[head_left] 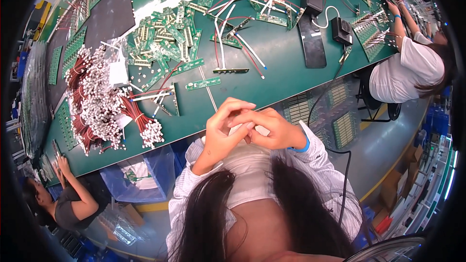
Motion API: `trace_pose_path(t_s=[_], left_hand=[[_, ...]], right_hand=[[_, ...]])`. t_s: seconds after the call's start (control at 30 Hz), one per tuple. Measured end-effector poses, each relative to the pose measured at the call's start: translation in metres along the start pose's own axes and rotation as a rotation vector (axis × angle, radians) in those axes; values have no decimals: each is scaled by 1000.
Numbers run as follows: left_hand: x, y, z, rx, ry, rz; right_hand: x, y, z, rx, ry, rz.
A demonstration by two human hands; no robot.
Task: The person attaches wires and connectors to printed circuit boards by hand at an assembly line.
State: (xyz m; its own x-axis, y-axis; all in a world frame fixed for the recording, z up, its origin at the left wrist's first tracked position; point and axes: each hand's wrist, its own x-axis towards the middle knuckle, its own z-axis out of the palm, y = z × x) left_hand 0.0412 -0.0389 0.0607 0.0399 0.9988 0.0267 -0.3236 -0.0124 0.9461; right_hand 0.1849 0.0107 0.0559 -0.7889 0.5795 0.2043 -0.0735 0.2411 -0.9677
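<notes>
In front of my chest, at the table's near edge, my left hand (pixel 219 133) and my right hand (pixel 277 128) touch each other with curled fingers and meeting fingertips. Whatever lies between the fingers, if anything, is hidden. A small green circuit board (pixel 203 83) lies flat on the table just beyond my hands. Behind it a narrow board (pixel 231 71) rests on its edge, with white flat cables and red wires rising from it. To the left, another wired board (pixel 175 99) stands near bundles of dark red wires (pixel 138 116) with white connectors.
A heap of green boards (pixel 167 36) covers the table's middle left. At the right lie a black case (pixel 313 43) and a small black device (pixel 341 31) with a cable. Co-workers sit at both sides, one in a white shirt (pixel 407 73). A blue bin (pixel 141 177) stands below the edge.
</notes>
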Motion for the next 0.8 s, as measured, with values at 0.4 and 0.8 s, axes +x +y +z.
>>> trace_pose_path(t_s=[0.4,0.8], left_hand=[[2,2,-5,12,15,318],[5,2,0,52,67,392]], right_hand=[[18,-19,-1,42,-110,-125],[20,-20,-1,70,-154,-132]])
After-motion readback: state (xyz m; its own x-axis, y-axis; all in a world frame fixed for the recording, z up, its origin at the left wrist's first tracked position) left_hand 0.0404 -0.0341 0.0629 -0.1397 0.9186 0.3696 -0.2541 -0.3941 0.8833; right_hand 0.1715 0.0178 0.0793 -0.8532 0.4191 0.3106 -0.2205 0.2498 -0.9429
